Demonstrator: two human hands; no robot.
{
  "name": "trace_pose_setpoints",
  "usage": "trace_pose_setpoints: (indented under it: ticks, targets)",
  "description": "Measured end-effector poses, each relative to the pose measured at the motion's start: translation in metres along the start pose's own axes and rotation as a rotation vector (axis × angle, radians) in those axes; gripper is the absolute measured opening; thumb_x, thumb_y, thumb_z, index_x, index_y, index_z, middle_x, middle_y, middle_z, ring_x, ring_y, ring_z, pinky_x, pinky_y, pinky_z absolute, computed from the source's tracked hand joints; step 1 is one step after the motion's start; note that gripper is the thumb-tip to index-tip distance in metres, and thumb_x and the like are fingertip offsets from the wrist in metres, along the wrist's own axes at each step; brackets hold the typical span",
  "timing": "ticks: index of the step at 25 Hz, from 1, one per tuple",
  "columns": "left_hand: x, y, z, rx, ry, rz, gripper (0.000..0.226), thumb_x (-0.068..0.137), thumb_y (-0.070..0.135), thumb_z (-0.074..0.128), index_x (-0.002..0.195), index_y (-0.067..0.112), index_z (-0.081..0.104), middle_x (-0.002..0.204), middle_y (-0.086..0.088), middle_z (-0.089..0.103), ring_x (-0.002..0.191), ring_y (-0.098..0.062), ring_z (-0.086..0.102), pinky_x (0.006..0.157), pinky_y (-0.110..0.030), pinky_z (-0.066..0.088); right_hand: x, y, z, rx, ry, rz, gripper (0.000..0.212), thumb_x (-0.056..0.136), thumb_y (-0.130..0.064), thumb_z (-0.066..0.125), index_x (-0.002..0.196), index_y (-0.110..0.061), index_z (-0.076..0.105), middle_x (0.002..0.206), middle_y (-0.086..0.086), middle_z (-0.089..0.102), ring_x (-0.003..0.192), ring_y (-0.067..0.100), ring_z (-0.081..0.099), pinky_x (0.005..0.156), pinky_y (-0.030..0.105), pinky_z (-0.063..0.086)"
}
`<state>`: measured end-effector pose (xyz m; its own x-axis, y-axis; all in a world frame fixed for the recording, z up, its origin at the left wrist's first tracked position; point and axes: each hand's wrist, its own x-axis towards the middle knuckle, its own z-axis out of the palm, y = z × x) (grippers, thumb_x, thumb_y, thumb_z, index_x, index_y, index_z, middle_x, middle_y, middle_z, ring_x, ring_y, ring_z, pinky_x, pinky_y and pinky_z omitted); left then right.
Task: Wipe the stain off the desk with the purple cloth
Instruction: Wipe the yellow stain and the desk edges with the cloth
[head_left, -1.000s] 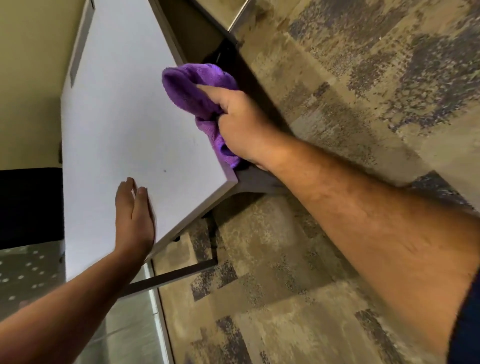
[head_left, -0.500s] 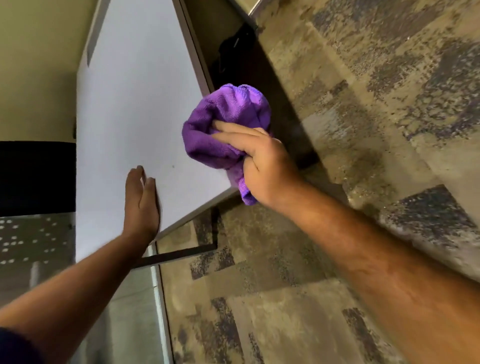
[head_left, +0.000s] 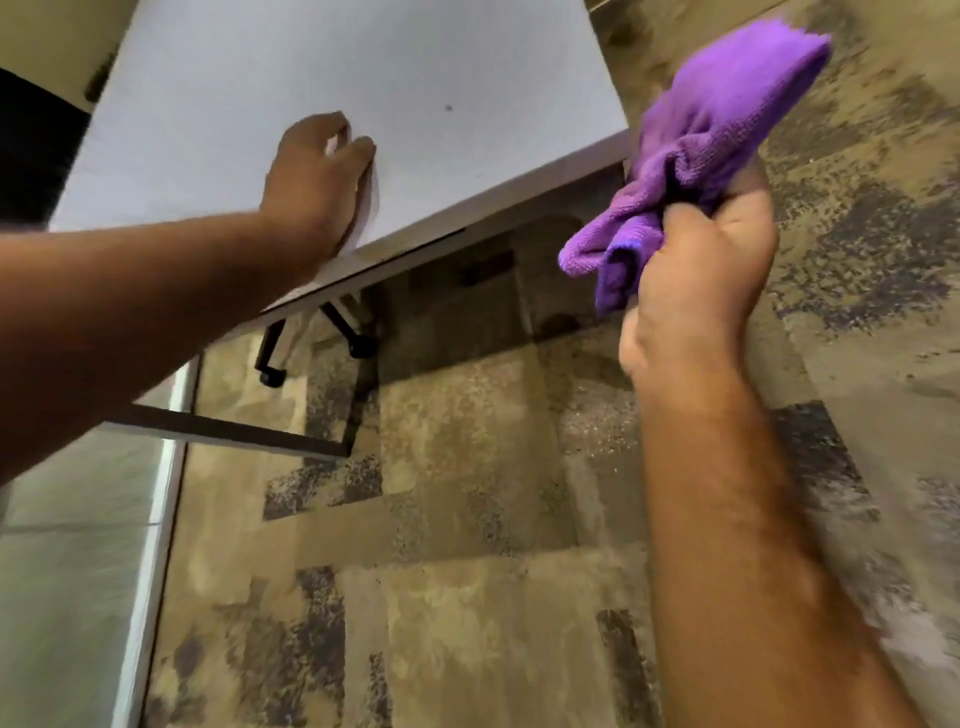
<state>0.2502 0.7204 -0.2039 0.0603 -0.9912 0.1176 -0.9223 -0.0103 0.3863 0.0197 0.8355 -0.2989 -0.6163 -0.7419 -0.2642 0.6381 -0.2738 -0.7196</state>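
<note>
The white desk (head_left: 363, 67) fills the upper left of the head view. A small dark stain (head_left: 448, 108) marks its surface near the right edge. My left hand (head_left: 317, 176) rests flat on the desk by the near edge, fingers apart, holding nothing. My right hand (head_left: 706, 249) is a closed fist around the bunched purple cloth (head_left: 711, 130). Hand and cloth hang in the air off the desk's right corner, over the floor. The cloth does not touch the desk.
Patterned brown and grey carpet (head_left: 467, 571) covers the floor below and to the right. A dark metal desk frame (head_left: 234, 431) and a black foot (head_left: 272, 375) show under the near edge. A pale panel with a white strip (head_left: 156, 519) runs down the lower left.
My right hand lifted the purple cloth off the desk surface and drew it right, past the desk's corner. The view swung; my left hand stayed flat on the desk.
</note>
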Motion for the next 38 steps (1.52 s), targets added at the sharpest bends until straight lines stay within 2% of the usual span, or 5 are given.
trace_pose_setpoints:
  ticks: [4, 16, 29, 35, 38]
  targets:
    - [0.007, -0.049, -0.032, 0.221, -0.262, 0.322, 0.054, 0.111, 0.046, 0.033, 0.161, 0.025, 0.037, 0.168, 0.004, 0.034, 0.158, -0.011, 0.022, 0.125, -0.022, 0.011, -0.028, 0.023, 0.012, -0.162, 0.025, -0.183, 0.053, 0.087, 0.009, 0.056, 0.138, -0.001, 0.062, 0.135, 0.014, 0.07, 0.122, 0.018, 0.066, 0.115, 0.045, 0.05]
    - [0.021, -0.08, -0.027, -0.005, -0.111, 0.415, 0.046, 0.108, 0.037, 0.04, 0.149, 0.023, 0.058, 0.161, 0.002, 0.048, 0.151, -0.009, 0.039, 0.123, -0.019, 0.025, -0.118, 0.135, 0.087, -0.563, 0.067, -0.663, 0.048, 0.089, 0.017, 0.049, 0.134, 0.008, 0.064, 0.155, 0.033, 0.047, 0.143, 0.029, 0.044, 0.118, 0.012, 0.028]
    - [0.015, -0.076, -0.032, -0.026, -0.196, 0.485, 0.041, 0.106, 0.035, 0.046, 0.141, 0.023, 0.064, 0.149, -0.006, 0.061, 0.141, -0.023, 0.053, 0.12, -0.045, 0.039, -0.123, 0.115, 0.097, -1.284, -0.08, -0.747, 0.063, 0.101, -0.043, 0.053, 0.161, -0.035, 0.035, 0.171, 0.002, 0.034, 0.151, 0.035, 0.039, 0.117, 0.069, 0.029]
    - [0.011, -0.072, -0.032, 0.019, -0.116, 0.43, 0.048, 0.105, 0.036, 0.042, 0.148, 0.021, 0.059, 0.161, -0.004, 0.049, 0.152, -0.017, 0.04, 0.124, -0.023, 0.025, 0.006, 0.038, 0.046, -0.836, 0.008, -0.854, 0.035, 0.106, -0.024, 0.053, 0.131, -0.007, 0.071, 0.154, 0.027, 0.051, 0.144, 0.039, 0.049, 0.118, 0.013, 0.028]
    - [0.012, -0.072, -0.032, 0.004, -0.106, 0.412, 0.047, 0.107, 0.034, 0.041, 0.149, 0.024, 0.058, 0.162, -0.001, 0.048, 0.152, -0.013, 0.038, 0.122, -0.02, 0.022, 0.018, 0.03, 0.043, -0.681, -0.128, -0.726, 0.035, 0.104, -0.021, 0.055, 0.129, -0.001, 0.07, 0.143, 0.021, 0.061, 0.135, 0.027, 0.057, 0.112, 0.013, 0.036]
